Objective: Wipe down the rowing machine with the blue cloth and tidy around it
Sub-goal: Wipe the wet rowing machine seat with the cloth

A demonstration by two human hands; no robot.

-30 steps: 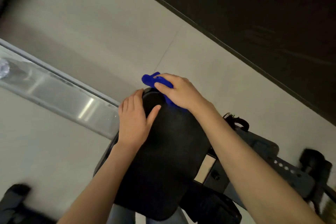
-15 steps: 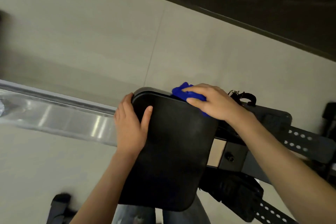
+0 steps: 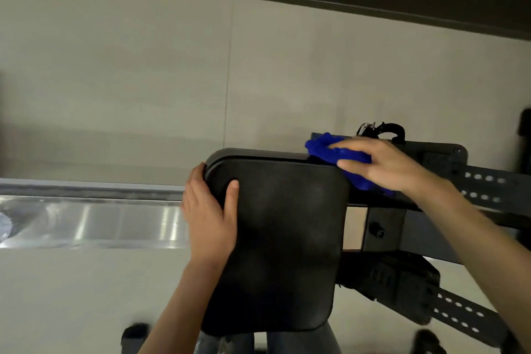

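Black, rounded pad [image 3: 275, 238] of the rowing machine [image 3: 385, 227], frame centre. Left hand [image 3: 208, 218] grips the pad's edge at its 9 to 10 o'clock, with the thumb on the top face and the fingers wrapped round the rim. Right hand [image 3: 382, 164] is at the pad's 1 o'clock corner, fingers curved over the bunched blue cloth [image 3: 336, 151], holding it against the machine. Steel rail [image 3: 92, 221] at 9 o'clock; perforated straps [image 3: 482, 187] at 3 o'clock. Pale tiled floor [image 3: 115, 66] beyond.
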